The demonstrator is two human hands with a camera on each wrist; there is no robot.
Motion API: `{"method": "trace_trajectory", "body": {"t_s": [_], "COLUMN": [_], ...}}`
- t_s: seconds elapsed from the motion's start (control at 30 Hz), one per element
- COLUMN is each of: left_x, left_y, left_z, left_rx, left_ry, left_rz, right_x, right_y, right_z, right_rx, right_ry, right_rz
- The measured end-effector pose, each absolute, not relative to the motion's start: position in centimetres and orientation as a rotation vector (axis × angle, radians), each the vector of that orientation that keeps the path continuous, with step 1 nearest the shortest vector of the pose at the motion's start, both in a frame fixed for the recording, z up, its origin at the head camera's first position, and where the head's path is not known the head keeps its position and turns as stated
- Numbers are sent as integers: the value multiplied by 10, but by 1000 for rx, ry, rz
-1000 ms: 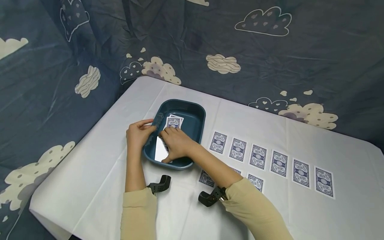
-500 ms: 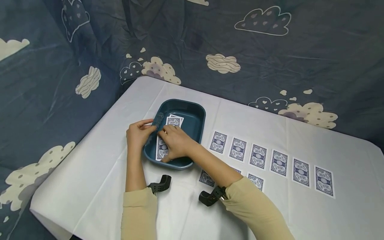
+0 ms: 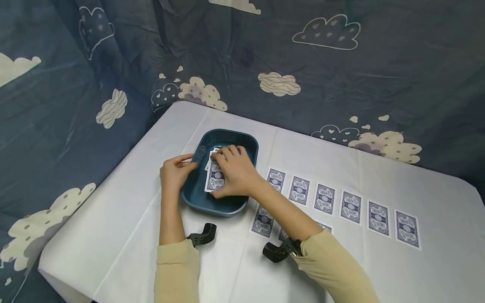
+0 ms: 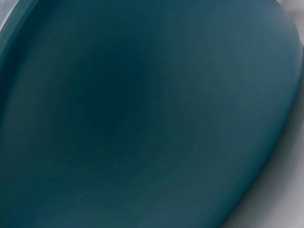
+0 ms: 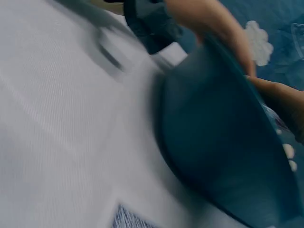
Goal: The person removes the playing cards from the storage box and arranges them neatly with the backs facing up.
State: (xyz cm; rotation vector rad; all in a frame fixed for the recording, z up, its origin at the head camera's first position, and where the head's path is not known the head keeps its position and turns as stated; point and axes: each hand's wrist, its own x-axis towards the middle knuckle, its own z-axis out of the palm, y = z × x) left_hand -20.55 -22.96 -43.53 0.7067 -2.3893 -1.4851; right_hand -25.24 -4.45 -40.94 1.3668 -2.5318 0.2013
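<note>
My right hand [image 3: 236, 170] is inside the dark teal tray [image 3: 197, 202], holding a playing card [image 3: 215, 174] along its right side, between the thumb at the near end and fingers at the far end. The blue patterned back faces up. Part of at least one other card [image 3: 207, 164] peeks out beneath it; the rest of the pile is covered. At the tray's left rim, my left hand [image 3: 174, 176] pinches the edge between thumb and fingers. Only the tray's outer wall [image 4: 152, 114] fills the left wrist view. In the right wrist view, the tray [image 5: 223, 133] appears blurred.
To the right, a row of face-down cards [image 3: 325, 199] lies on the white tablecloth [image 3: 125, 219]. A nearer row, including one card [image 3: 262, 221], is partly hidden under my right forearm. Dark fabric with cloud prints [image 3: 280, 84] hangs behind the table.
The card first showed its white side, then its patterned back. My right hand has since moved it away from me and slightly right, over the other cards. My left hand stays at the rim.
</note>
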Motion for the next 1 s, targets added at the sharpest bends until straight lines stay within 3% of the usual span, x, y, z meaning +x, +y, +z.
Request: {"method": "trace_trajectory", "body": {"t_s": [0.47,0.77,1.0], "left_x": [-205,-205,-206], "left_y": [-229,-229,-225], "left_z": [-432,-430,-428], "left_rx": [736,755,752], "left_ry": [-2406,-2416,-2418], "left_rz": [-1456,-1450,-1453], "right_x": [-235,-190,-154], "right_y": [111,211,259], "right_z": [-380,-414,-445], "right_rx": [1083,987,983], "right_ry": [-2593,-2692,-2742], "right_rz": [524,484,561]}}
